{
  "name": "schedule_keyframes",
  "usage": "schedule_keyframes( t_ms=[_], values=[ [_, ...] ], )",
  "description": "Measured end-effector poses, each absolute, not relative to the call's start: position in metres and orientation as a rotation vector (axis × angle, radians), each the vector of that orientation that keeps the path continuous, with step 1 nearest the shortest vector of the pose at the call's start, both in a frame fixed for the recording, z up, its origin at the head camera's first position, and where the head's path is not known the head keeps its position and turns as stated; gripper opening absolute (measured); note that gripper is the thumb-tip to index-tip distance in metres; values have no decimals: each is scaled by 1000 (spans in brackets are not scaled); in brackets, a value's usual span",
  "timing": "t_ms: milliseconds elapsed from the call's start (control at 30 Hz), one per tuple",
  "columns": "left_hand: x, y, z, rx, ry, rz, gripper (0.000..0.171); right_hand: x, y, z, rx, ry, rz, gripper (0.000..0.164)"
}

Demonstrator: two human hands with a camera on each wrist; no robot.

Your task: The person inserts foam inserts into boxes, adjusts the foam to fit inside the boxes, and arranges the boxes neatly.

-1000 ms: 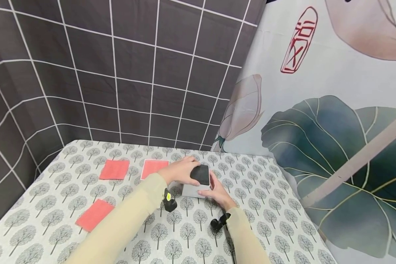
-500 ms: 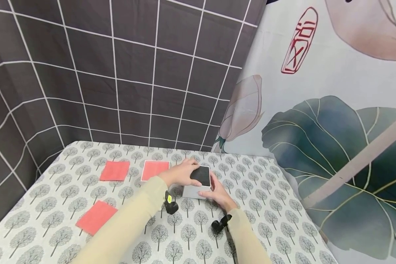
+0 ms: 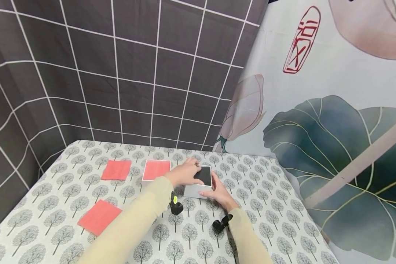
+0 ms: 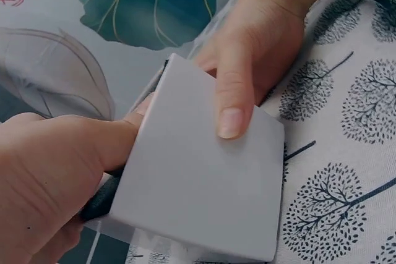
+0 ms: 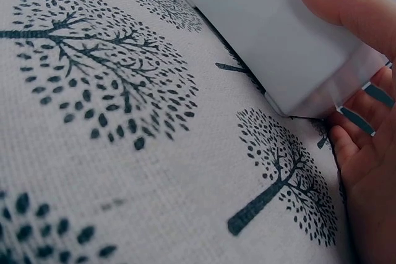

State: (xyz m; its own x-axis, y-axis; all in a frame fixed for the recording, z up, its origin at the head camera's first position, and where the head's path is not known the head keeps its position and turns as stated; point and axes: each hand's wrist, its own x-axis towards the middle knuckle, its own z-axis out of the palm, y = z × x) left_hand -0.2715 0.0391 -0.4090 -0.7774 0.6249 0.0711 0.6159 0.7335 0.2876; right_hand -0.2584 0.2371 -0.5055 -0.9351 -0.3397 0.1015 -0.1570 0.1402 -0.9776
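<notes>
A white box point(image 3: 192, 191) with a black square surface point(image 3: 203, 175) inside its white rim sits between both hands. My right hand point(image 3: 219, 190) grips it, thumb on the plain white near face and fingers behind the right side. In the left wrist view that thumb lies flat on the face. My left hand point(image 3: 184, 173) reaches over the box's left part, thumb and fingers bent at the edge of the black surface. Its fingertips are hidden, so I cannot tell whether they pinch anything. Dark material point(image 4: 102, 202) shows beneath the left thumb.
To the left stands a white-rimmed red square point(image 3: 156, 169). Two red square cloths point(image 3: 116, 170) lie further left, the nearer cloth point(image 3: 99, 217) partly beside my left sleeve. A tree-print tablecloth point(image 3: 250, 205) covers the table. A dark gridded curtain point(image 3: 132, 73) hangs behind.
More of the white rim shows around the black surface, and my left hand has shifted slightly to the right over it. The right hand keeps its grip on the box.
</notes>
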Motion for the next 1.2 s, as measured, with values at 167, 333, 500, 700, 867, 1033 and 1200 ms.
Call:
schedule_keyframes(
  t_ms=[167, 333, 500, 700, 867, 1033, 1200],
  values=[
    [-270, 41, -412, 1049, 2954, 420, 61, -259, 237, -505, -442, 2248, -1904, 93],
    [-269, 46, -412, 1038, 2955, 441, 62, -252, 235, -493, -416, 2223, -1889, 97],
    [-267, 53, -409, 974, 2932, 458, 63, -247, 233, -481, -457, 2227, -1848, 95],
    [-268, 59, -412, 894, 2928, 426, 62, -249, 233, -484, -481, 2213, -1874, 92],
    [-271, 61, -417, 898, 2927, 422, 61, -256, 235, -498, -469, 2222, -1907, 90],
    [-272, 57, -419, 928, 2921, 468, 61, -257, 236, -503, -468, 2237, -1932, 91],
    [-272, 44, -417, 891, 2944, 529, 55, -256, 236, -503, -426, 2204, -1943, 92]
  ],
)
